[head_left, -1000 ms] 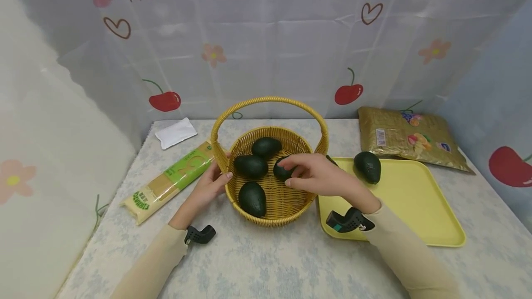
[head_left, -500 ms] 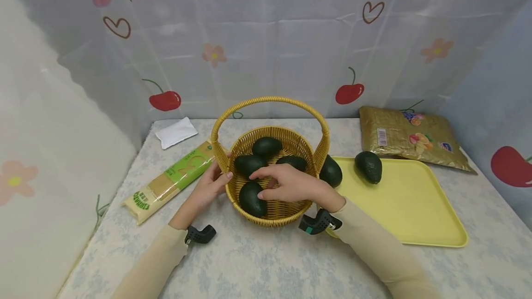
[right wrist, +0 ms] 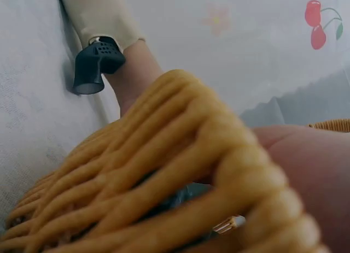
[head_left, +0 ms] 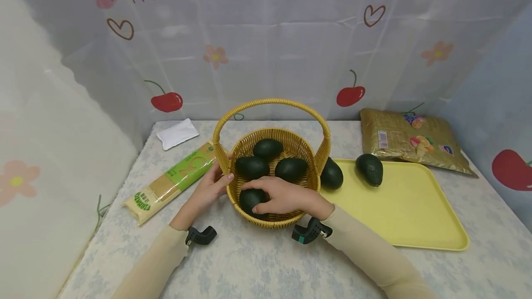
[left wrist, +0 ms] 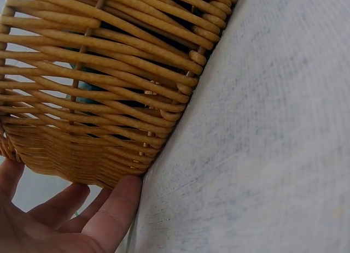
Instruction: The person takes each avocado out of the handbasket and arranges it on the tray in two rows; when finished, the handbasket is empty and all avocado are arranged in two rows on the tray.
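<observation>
A yellow wicker basket (head_left: 271, 223) with a tall arched handle stands mid-table, holding several dark green avocados (head_left: 291, 170). My left hand (head_left: 204, 192) holds the basket's left side, its thumb at the rim by the handle base. The left wrist view shows those fingertips against the woven wall (left wrist: 98, 116). Inside the basket my right hand (head_left: 282, 195) grips the front avocado (head_left: 250, 200), fingers on its far side and thumb on its near side. The wicker hides most of that grip in the right wrist view. Two more avocados (head_left: 369, 170) lie by the yellow tray (head_left: 407, 211), one partly behind the basket.
Left of the basket lies a long green-and-cream noodle packet (head_left: 172, 181), with a small white packet (head_left: 178, 134) behind it. A gold bag (head_left: 415, 142) rests behind the tray at the back right. A printed curtain (head_left: 270, 36) closes off the back.
My right hand let go of an avocado at the basket's right side, then moved left and forward onto the front avocado and took hold of it. My left hand stayed in place.
</observation>
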The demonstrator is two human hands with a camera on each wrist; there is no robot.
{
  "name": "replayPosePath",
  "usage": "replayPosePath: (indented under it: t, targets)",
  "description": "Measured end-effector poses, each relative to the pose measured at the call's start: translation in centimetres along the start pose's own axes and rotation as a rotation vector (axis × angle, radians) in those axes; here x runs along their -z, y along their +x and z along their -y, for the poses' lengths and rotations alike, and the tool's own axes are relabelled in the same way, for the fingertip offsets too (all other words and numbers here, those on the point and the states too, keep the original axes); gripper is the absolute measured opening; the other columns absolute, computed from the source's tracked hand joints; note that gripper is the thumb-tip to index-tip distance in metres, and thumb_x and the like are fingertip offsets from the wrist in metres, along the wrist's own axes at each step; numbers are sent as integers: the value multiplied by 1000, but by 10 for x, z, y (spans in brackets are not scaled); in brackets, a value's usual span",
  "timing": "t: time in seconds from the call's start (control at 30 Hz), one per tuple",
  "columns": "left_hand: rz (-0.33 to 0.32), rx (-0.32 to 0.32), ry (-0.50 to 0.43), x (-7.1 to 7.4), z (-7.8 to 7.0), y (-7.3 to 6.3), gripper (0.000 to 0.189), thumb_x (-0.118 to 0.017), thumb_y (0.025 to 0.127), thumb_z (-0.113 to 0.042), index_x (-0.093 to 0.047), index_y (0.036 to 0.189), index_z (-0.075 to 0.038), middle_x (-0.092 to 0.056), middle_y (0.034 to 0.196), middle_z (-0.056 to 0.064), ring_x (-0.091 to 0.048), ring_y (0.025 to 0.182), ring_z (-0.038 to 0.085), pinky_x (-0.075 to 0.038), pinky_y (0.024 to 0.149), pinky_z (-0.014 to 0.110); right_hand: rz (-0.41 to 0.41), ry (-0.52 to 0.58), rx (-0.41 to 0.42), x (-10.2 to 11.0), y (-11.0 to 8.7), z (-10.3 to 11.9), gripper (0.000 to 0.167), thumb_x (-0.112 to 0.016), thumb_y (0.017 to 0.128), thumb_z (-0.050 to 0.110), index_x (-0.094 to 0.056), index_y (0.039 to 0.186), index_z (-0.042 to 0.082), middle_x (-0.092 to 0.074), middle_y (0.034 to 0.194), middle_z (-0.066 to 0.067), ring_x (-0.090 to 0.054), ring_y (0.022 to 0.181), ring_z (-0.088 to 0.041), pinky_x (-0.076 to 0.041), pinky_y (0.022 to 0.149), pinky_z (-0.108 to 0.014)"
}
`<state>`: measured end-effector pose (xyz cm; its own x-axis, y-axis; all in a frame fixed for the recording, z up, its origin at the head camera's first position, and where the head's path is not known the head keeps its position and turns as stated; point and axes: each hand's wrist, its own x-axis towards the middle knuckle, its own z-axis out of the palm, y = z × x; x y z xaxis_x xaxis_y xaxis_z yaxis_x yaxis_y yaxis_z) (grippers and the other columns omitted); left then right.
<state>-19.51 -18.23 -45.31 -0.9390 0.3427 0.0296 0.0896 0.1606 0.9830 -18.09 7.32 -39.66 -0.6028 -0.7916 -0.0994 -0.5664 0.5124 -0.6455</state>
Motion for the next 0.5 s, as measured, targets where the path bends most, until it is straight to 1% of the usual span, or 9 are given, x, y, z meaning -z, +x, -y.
replayPosePath:
  t: [0.2, 0.47, 0.5]
  targets:
    - [3, 3, -2, 0, 0, 0, 60, -51, 108, -19, -25, 162, -18, -35, 160, 26, -46, 139, 47, -58, 91, 33, -6, 13, 39, -2, -2, -1, 57, -68, 91, 16, -55, 147, 18, -55, 150, -2, -48, 140, -22, -46, 112, -44]
    - [7, -2, -7, 0, 2, 1, 61, -50, 108, -18, -22, 163, -14, -33, 160, 29, -45, 139, 47, -58, 91, 32, -6, 15, 52, -4, -2, -2, 55, -69, 91, 16, -57, 144, 21, -56, 149, 0, -49, 139, -20, -46, 113, -42]
    - [4, 1, -6, 0, 1, 0, 61, -50, 108, -18, -22, 162, -15, -34, 160, 28, -45, 140, 47, -58, 91, 32, -8, 15, 52, -4, -2, -2, 55, -70, 91, 16, -57, 144, 21, -56, 148, 0, -50, 138, -20, -46, 113, -42]
